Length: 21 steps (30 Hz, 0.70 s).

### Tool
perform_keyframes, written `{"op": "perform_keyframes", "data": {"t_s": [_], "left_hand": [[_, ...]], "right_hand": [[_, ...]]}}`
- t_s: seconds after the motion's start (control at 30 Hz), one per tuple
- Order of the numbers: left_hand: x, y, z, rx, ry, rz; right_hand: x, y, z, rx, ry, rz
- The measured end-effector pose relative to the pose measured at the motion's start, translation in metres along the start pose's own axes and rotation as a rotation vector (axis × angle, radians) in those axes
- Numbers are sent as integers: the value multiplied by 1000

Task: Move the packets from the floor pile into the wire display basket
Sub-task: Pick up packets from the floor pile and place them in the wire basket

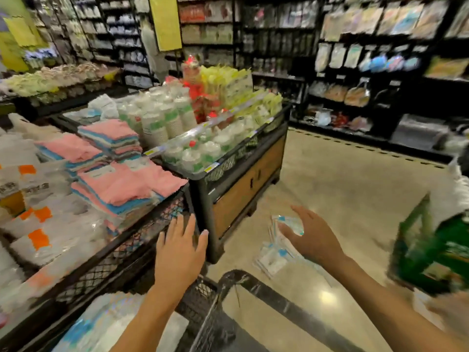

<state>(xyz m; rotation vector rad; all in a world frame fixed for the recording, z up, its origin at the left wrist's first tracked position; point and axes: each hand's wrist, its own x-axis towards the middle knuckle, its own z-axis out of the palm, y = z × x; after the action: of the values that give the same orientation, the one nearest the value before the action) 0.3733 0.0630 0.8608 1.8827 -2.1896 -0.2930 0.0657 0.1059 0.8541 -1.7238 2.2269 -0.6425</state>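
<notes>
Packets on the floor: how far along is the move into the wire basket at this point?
Partly done, it seems. Packets already lie in the wire basket at bottom left. In hand: the right hand reaches over the floor pile, fingers spread above a packet with no firm grip visible; the left hand is open and carries nothing. Left: several packets remain on the floor. The frame is blurred, so no count.

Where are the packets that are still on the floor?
In the head view, the floor packets lie right of centre on the shiny floor, just beyond the right hand, beside the wood-panelled display bin.
</notes>
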Motion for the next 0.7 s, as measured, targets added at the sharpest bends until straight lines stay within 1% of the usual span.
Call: {"op": "perform_keyframes", "data": {"t_s": [0.1,0.27,0.5,0.7], "left_hand": [[26,47,16,23,-10,91],[72,131,56,20,-37,173],[123,252,116,19,-100,269],[158,322,156,12,-189,340]], "right_hand": [[2,49,-17,21,45,119],[17,142,-49,40,104,274],[43,262,-104,-7,188,402],[59,336,-129,-61,209,515]]}}
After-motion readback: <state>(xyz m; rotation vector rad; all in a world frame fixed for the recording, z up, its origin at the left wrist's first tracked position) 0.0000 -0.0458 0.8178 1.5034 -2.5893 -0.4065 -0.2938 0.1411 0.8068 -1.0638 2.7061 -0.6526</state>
